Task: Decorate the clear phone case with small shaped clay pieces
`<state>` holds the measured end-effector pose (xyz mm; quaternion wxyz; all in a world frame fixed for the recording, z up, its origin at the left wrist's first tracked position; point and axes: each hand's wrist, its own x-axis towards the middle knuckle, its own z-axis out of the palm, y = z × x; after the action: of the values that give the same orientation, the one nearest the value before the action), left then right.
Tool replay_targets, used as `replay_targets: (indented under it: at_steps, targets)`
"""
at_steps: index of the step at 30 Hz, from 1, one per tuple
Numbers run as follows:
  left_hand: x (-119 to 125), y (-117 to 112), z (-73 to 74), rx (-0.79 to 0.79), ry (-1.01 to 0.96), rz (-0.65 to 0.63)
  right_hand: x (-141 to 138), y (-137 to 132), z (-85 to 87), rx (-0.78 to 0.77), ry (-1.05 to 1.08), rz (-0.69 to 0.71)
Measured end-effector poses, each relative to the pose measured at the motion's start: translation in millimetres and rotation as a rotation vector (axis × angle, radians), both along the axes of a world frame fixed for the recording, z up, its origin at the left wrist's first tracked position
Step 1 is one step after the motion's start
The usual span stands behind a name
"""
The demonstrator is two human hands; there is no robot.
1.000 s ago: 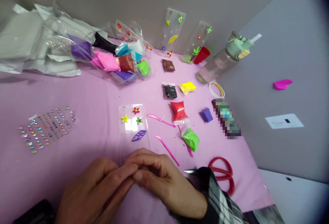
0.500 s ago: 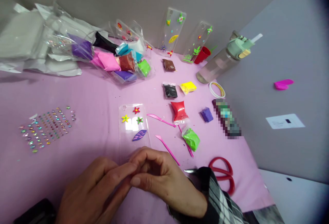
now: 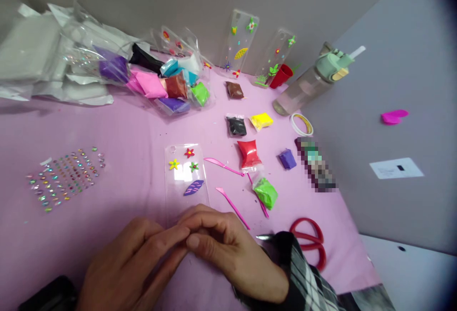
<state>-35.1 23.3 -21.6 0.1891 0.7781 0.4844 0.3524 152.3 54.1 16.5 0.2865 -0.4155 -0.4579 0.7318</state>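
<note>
My left hand [image 3: 132, 258] and my right hand [image 3: 228, 249] meet at the fingertips over the near edge of a clear phone case [image 3: 174, 196]. The fingers of both are pinched together, and whatever lies between them is hidden. On the case sit a red flower [image 3: 189, 153], a yellow flower [image 3: 174, 164], a green flower [image 3: 193, 167] and a purple leaf [image 3: 193, 187] with pink lines. Just beyond my right hand lie two pink modelling tools [image 3: 232, 207], [image 3: 223, 166] and a green clay packet [image 3: 266, 193].
Red-handled scissors [image 3: 314, 244] lie beside my right sleeve. Red [image 3: 249, 154], black [image 3: 236, 126], yellow [image 3: 262, 121] and brown [image 3: 234, 90] clay packets are farther back. A gem sticker sheet [image 3: 66, 177] lies left; a bottle [image 3: 303, 87] and decorated cases [image 3: 240, 39] stand behind.
My right thumb has shifted slightly up and to the right against the left fingertips. The things on the table have stayed put.
</note>
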Motion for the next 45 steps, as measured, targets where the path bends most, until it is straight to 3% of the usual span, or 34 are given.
replay_targets:
  at_steps: [5,9,14,18,23,28,33,40,45]
  targets:
    - [-0.9,0.1,-2.0,-0.017,-0.013,-0.002,-0.6,-1.2,-2.3,-0.091,0.067,-0.047]
    - [-1.2,-1.4,-1.9,-0.031,-0.019,-0.013,-0.4,-1.4,-2.0,-0.025,0.027,-0.007]
    - [-0.9,-2.2,-0.9,-0.038,-0.023,-0.012,0.1,-1.2,-0.6,-0.097,0.075,-0.042]
    - [-0.9,-2.9,-2.6,-0.041,-0.029,-0.004,-0.1,-1.2,-0.4,-0.034,0.02,-0.008]
    - [-1.5,-2.0,-3.4,-0.053,-0.029,-0.014,-0.9,-1.4,-2.0,-0.09,0.063,-0.051]
    - [0.5,1.9,-0.7,-0.003,-0.042,-0.004,-0.3,-0.7,-0.3,-0.021,0.002,-0.006]
    - [1.0,0.6,-3.1,-0.018,-0.056,0.0,-1.4,-1.6,-0.6,-0.117,0.092,-0.06]
    - [-0.6,-2.9,-6.9,-0.024,-0.069,0.01,-1.8,-1.9,-2.3,-0.131,0.1,-0.066]
    - [0.4,-3.0,-4.0,-0.018,-0.07,0.042,-0.4,-0.8,-0.4,-0.055,0.032,-0.049]
